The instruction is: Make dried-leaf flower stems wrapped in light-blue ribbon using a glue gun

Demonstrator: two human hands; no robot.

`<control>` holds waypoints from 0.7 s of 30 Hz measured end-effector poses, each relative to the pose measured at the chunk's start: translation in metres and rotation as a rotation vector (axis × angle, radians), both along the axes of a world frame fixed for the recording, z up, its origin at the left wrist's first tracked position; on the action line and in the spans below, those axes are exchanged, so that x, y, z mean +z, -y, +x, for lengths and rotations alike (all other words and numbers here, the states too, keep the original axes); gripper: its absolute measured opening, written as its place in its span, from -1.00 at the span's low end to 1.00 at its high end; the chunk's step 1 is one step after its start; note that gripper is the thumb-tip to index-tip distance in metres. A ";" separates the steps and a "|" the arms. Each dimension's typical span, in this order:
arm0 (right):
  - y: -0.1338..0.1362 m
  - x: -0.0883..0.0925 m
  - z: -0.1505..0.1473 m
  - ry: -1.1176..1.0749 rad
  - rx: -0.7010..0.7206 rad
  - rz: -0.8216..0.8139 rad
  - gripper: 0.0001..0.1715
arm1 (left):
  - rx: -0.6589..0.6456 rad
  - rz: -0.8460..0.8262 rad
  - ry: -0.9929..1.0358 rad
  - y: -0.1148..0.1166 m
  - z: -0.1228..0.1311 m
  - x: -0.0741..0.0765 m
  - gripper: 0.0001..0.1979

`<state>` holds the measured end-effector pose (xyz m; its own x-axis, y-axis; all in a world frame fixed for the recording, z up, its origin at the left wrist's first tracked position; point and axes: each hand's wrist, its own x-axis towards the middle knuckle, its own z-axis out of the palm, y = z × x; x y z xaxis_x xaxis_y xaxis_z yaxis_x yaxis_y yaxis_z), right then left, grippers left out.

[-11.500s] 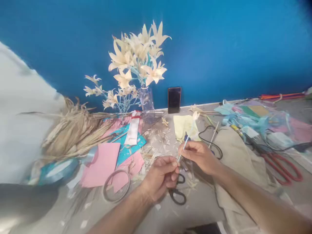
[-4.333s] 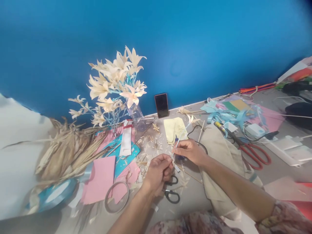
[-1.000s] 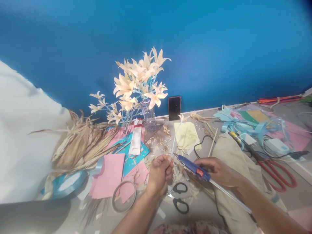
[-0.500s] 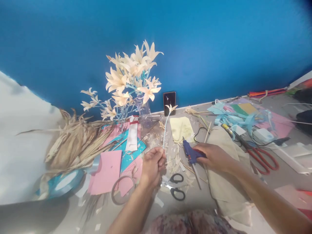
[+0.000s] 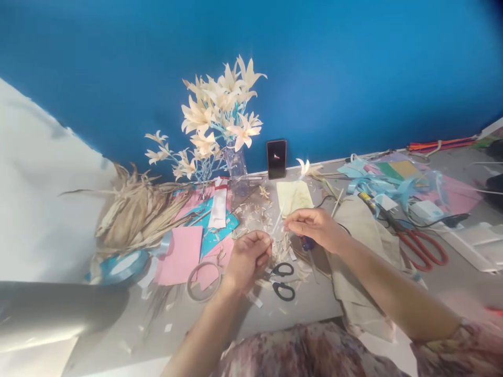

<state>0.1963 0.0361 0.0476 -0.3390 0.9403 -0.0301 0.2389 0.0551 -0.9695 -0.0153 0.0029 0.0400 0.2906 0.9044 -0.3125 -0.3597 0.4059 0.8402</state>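
Note:
My left hand (image 5: 251, 256) is closed in a pinch on the pale blue stem of an artificial flower (image 5: 304, 166), which leans up and to the right with cream petals at its tip. Just right of the stem is my right hand (image 5: 314, 225), fingers loosely bent and seemingly holding nothing. Whether its fingertips touch the stem is unclear. Beneath that hand lies a blue glue gun (image 5: 308, 243), mostly hidden. Black-handled scissors (image 5: 283, 280) rest beside my left wrist. Behind the hands is a pale yellow paper sheet (image 5: 294, 196).
A clear vase (image 5: 238, 175) of similar flowers stands near the blue wall, beside a propped phone (image 5: 276, 158). Dried husks (image 5: 129, 209), pink sheets (image 5: 181, 256) and a tape ring (image 5: 204, 283) lie left. Beige cloth (image 5: 356, 225) and large red-handled scissors (image 5: 424, 248) lie right.
My right hand has let go of the glue gun, now lying on the table, and moved left to the stem. The flower has tilted to the right in my left hand.

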 end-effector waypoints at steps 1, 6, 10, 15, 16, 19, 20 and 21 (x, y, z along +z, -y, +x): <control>-0.002 0.000 -0.005 -0.043 -0.001 -0.003 -0.55 | 0.006 0.004 -0.020 0.003 0.001 -0.001 -0.71; -0.005 -0.005 -0.015 -0.101 -0.008 0.034 -0.54 | 0.035 0.034 -0.089 0.009 0.006 -0.009 -0.74; -0.002 -0.009 -0.013 -0.047 -0.038 0.104 -0.55 | -0.005 0.033 -0.133 0.006 0.008 -0.011 -0.76; -0.005 -0.016 -0.006 -0.034 -0.166 0.158 -0.53 | -0.121 0.103 -0.371 -0.004 -0.008 -0.016 -0.73; -0.006 -0.018 -0.004 -0.047 -0.190 0.147 -0.52 | -0.108 0.153 -0.517 -0.004 -0.013 -0.018 -0.76; -0.010 -0.024 0.001 -0.090 -0.241 0.062 -0.50 | -0.127 0.370 -0.971 0.000 -0.029 -0.025 -0.86; -0.011 -0.025 0.002 -0.104 -0.247 0.031 -0.49 | -0.166 0.453 -1.060 0.004 -0.033 -0.027 -0.84; -0.011 -0.026 0.002 -0.116 -0.247 0.008 -0.49 | -0.208 0.526 -1.126 0.007 -0.035 -0.030 -0.81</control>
<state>0.1987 0.0475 0.0217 -0.0996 0.9950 0.0035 0.1332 0.0168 -0.9909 -0.0504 -0.0045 0.0099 0.2499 0.9635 -0.0958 0.6899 -0.1077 0.7158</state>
